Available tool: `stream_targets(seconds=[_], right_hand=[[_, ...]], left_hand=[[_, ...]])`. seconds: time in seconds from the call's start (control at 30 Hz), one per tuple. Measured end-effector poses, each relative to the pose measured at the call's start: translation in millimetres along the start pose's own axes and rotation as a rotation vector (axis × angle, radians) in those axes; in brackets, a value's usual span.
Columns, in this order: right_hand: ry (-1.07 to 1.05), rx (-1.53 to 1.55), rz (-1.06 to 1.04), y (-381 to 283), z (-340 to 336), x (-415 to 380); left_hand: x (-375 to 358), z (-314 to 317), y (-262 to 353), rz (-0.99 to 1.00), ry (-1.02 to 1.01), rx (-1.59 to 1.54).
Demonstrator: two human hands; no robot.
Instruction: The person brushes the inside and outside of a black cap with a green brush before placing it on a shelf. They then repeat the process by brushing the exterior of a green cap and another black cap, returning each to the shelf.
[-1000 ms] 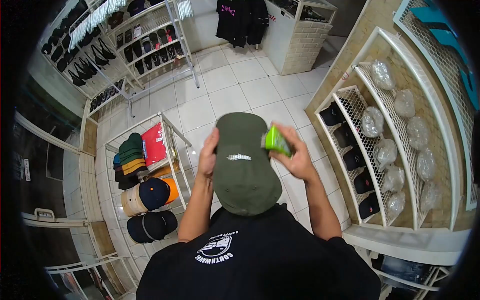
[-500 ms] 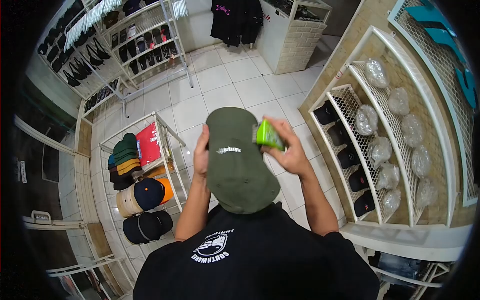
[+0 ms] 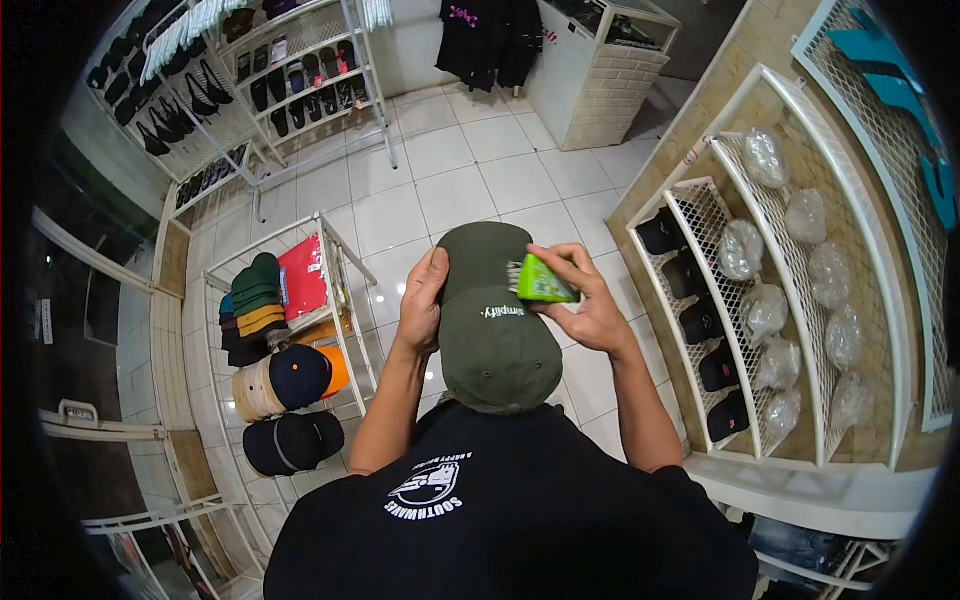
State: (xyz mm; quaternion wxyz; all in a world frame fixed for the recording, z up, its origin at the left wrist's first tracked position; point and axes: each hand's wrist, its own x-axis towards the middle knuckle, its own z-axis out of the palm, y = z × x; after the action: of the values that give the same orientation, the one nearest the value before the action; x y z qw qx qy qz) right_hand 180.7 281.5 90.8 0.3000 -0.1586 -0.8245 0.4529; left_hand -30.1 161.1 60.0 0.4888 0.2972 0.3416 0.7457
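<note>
A dark green baseball cap [image 3: 498, 350] is held out in front of my chest, brim pointing away from me, with small white lettering on the front of its crown. My left hand [image 3: 424, 300] grips the cap's left side, its thumb along the brim and the other fingers hidden underneath. Pinched between the thumb and fingers of my right hand [image 3: 590, 305] is a bright green scrub brush [image 3: 545, 280]. Its pale bristles meet the right part of the brim, close to the lettering.
On my left, a white rack [image 3: 330, 225] carries folded beanies [image 3: 255, 300], a red packet [image 3: 303, 277] and stacked caps [image 3: 300, 385]. White mesh shelves [image 3: 765, 225] at right hold black caps and plastic-wrapped bundles. A glass-topped counter [image 3: 610, 90] stands at the back.
The cap has moved slightly right and turned, and its lettering now reads clearly. My left thumb has come up onto the brim. The brush stays against the brim's right side.
</note>
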Motion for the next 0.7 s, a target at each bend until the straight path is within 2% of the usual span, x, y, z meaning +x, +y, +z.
stream_targets(seconds=[0.1,0.13,0.2,0.27,0.37,0.4,0.47,0.5,0.53,0.6,0.63,0.7], right_hand=[[0.034,0.036,0.036,7,6,-4],[0.037,-0.067,-0.043,-7,12,2],[0.004,-0.285,-0.165,-28,18,11],[0.015,-0.179,-0.155,-20,15,11],[0.029,0.028,0.073,10,3,-5],[0.019,0.027,0.069,6,3,-4],[0.053,-0.181,-0.001,-3,4,-5],[0.048,-0.29,-0.065,-15,6,-1],[-0.011,-0.359,-0.146,-25,9,5],[0.007,-0.358,-0.147,-20,7,14],[0.01,-0.356,-0.148,-11,7,18],[0.184,-0.246,0.044,4,4,23]], left_hand=[[1,3,-3,-0.039,0.046,0.009],[3,2,-11,-0.044,0.047,0.007],[4,1,-25,0.038,-0.03,0.19],[2,-4,-15,0.023,-0.107,0.128],[1,-7,-2,-0.012,-0.063,0.044],[1,-4,-3,-0.004,-0.057,0.041],[1,6,-7,-0.053,-0.017,0.171],[4,4,-13,-0.034,-0.065,0.233],[5,1,-20,-0.042,-0.07,0.232],[7,-5,-25,-0.151,-0.097,0.097],[5,9,-13,-0.152,-0.061,0.164],[7,2,-21,-0.12,-0.062,0.189]])
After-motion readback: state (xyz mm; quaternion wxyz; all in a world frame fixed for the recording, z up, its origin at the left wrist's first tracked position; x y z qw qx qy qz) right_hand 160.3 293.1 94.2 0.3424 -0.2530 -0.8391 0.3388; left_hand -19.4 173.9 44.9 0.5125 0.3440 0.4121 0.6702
